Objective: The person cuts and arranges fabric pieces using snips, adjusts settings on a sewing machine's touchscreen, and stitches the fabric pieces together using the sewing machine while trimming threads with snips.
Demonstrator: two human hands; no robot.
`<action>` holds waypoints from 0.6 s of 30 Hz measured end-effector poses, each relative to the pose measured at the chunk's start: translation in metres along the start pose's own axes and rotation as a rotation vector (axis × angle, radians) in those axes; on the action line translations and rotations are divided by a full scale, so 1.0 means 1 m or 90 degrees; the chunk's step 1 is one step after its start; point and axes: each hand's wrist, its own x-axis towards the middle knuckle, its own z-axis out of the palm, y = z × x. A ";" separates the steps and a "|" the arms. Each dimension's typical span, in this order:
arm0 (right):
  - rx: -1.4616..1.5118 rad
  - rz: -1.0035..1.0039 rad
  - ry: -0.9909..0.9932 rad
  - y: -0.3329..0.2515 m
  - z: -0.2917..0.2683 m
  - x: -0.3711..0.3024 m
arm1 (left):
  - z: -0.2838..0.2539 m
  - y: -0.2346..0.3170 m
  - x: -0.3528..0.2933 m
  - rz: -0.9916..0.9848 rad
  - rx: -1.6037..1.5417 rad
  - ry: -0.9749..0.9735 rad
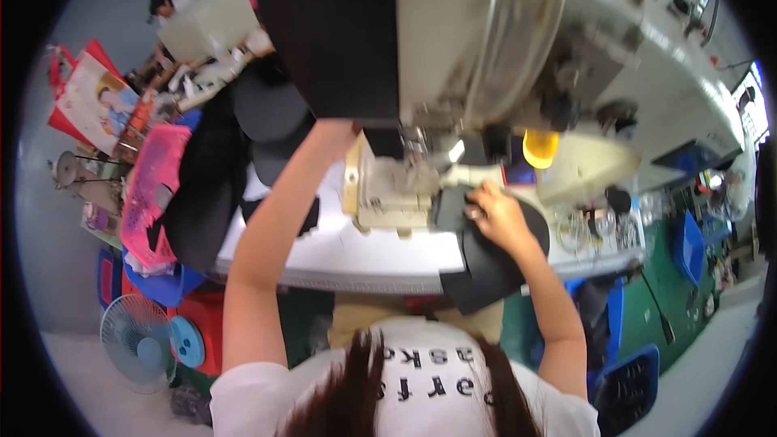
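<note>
A sewing machine (396, 186) stands in front of me, its pale bed and presser area in the middle of the table. My right hand (500, 217) is beside the bed, fingers bent and closed on a black fabric piece (490, 271). That piece lies over the table's front edge and hangs down a little. My left arm reaches forward past the bed's left side. Only the wrist end of my left hand (341, 129) shows; its fingers are hidden behind a dark panel (332, 40) near the machine head.
More black fabric (206, 194) is heaped at the left, beside a pink basket (146, 194). A yellow round part (540, 148) sits right of the needle area. Below left are a fan (137, 344) and a red stool (202, 332). A blue bin (627, 388) stands at lower right.
</note>
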 end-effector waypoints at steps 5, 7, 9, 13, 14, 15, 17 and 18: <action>0.058 0.075 -0.064 0.005 0.007 -0.004 | -0.042 0.071 -0.037 0.124 -0.100 -0.045; 0.048 0.086 -0.078 -0.002 0.000 -0.002 | -0.047 0.121 -0.053 0.297 -0.027 -0.031; 0.038 0.078 -0.077 0.002 0.000 0.000 | -0.028 0.183 -0.091 0.339 0.109 -0.027; 0.018 0.113 -0.096 0.004 -0.002 0.006 | 0.025 0.270 -0.127 0.504 0.225 -0.102; 0.029 0.097 -0.105 0.010 0.000 0.010 | 0.033 0.286 -0.131 0.495 0.221 -0.095; 0.026 0.093 -0.125 0.010 -0.002 0.017 | 0.046 0.299 -0.139 0.481 0.257 -0.159; 0.105 0.091 -0.136 0.022 0.003 0.023 | 0.066 0.295 -0.139 0.438 0.276 -0.232; 0.114 0.085 -0.142 0.028 0.002 0.025 | 0.074 0.287 -0.139 0.438 0.326 -0.212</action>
